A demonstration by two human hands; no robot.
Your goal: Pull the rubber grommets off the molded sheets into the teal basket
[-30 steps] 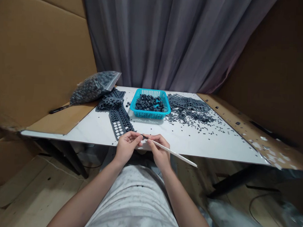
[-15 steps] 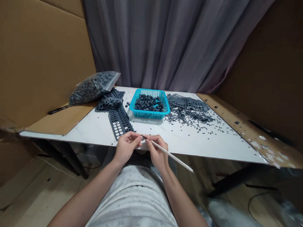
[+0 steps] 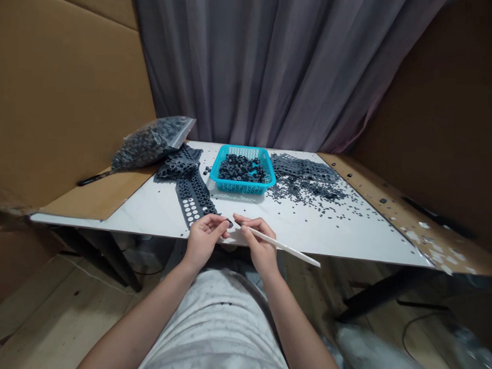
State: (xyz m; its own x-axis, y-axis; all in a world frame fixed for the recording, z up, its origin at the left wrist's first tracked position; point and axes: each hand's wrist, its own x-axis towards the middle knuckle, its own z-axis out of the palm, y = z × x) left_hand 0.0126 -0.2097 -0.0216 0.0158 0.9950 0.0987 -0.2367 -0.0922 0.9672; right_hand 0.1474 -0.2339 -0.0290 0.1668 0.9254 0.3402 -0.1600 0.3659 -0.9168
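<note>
My left hand [image 3: 204, 238] pinches a small black ring [image 3: 229, 223] between thumb and fingertips at the near edge of the white table [image 3: 156, 209]. My right hand [image 3: 257, 238] grips a thin white stick [image 3: 286, 247] that slants off to the lower right; its tip sits just beside the ring. Both hands hover together over the table's front edge, above my lap. A black perforated strip [image 3: 194, 198] lies right behind the left hand.
A turquoise basket [image 3: 243, 176] of black rings stands mid-table. Punched black sheets and scattered bits [image 3: 310, 181] spread to its right. A clear bag of black parts [image 3: 150, 141] rests at the back left by a cardboard sheet [image 3: 100, 193]. Cardboard walls and a grey curtain enclose the table.
The stick's tip has drawn slightly out of the left fingers, and the stick now lies flatter. The ring shows at the left fingertips. Both hands stay at the same spot.
</note>
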